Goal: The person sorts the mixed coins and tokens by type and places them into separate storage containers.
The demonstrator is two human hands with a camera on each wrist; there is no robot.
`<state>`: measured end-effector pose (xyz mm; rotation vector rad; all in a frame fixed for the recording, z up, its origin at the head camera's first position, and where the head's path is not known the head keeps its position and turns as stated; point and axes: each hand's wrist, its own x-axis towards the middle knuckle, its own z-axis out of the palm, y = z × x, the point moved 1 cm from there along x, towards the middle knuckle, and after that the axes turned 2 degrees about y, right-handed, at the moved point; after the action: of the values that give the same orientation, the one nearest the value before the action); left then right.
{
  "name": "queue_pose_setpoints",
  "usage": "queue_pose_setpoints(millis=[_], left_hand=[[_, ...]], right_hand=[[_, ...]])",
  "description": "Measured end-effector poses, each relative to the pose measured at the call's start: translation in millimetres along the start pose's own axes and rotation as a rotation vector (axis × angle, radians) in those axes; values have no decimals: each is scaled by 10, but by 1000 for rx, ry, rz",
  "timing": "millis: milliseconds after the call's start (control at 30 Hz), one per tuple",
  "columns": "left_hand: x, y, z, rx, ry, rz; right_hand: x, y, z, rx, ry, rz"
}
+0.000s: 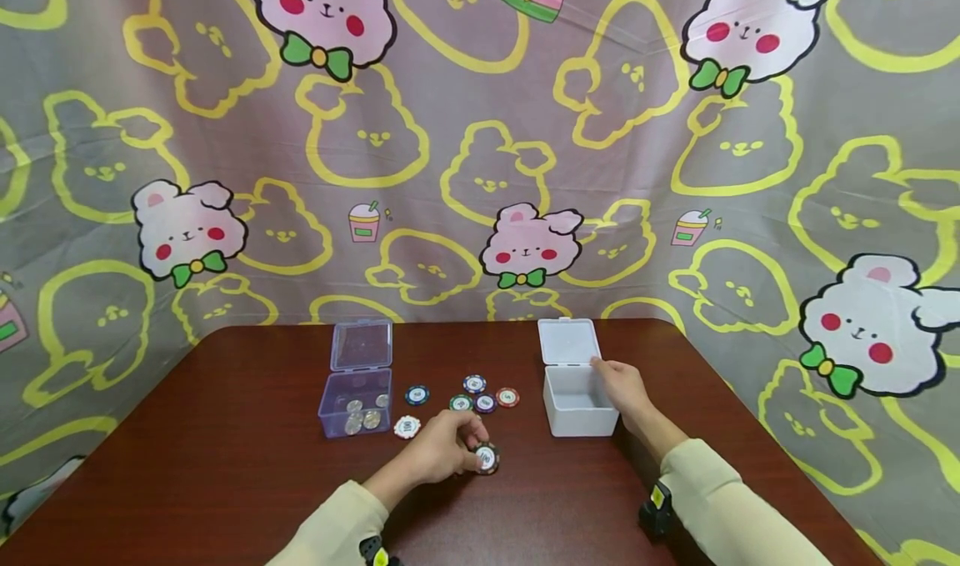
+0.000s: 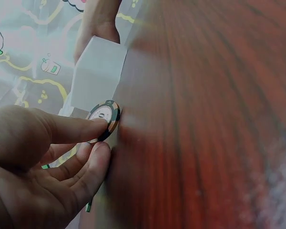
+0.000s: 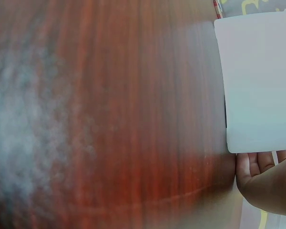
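Note:
My left hand [image 1: 444, 449] pinches a black poker chip [image 1: 487, 458] between thumb and fingers, low over the front middle of the table. In the left wrist view the chip [image 2: 104, 114] stands on edge, tilted, its white centre partly behind the thumb. At the right, a white plastic box [image 1: 582, 421] stands with its lid up, its inside bare where it shows. My right hand [image 1: 624, 391] holds this box by its right side, fingertips at the rim near the hinge. In the right wrist view its fingers [image 3: 255, 163] lie along the box wall, their tips hidden.
A clear purplish box [image 1: 354, 426] with an open lid holds several silver coins [image 1: 372, 419] at the left. Between the boxes lie a white chip [image 1: 407, 427], a blue chip [image 1: 417, 394], a red chip [image 1: 507, 397] and others. A patterned cloth [image 1: 465, 91] hangs behind the table.

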<state>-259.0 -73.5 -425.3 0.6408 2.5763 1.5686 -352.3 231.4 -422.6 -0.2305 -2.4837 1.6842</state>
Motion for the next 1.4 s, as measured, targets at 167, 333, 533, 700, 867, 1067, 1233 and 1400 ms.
queue_pose_setpoints(millis=[167,333,533,700,867,1067,1233,1400], left_hand=[[-6,0,-5,-55,0,-4],[2,-4,2,-138,-11,-14],[35,13,51,-290,-18,-64],[95,47,121,-417,-14,-99],[172,82,190,-503,25,-116],[260,114,283,-648,61,-142],[334,168,364,-737,75,-158],[400,214,448,-781,79,-155]], right_hand=[[0,-3,3,7,4,0],[8,7,-2,19,7,-8],[6,11,2,28,12,-7],[-12,9,8,19,19,-7],[-14,31,14,18,24,-1],[5,71,18,38,15,5],[19,77,20,42,19,1],[14,63,24,40,21,5]])
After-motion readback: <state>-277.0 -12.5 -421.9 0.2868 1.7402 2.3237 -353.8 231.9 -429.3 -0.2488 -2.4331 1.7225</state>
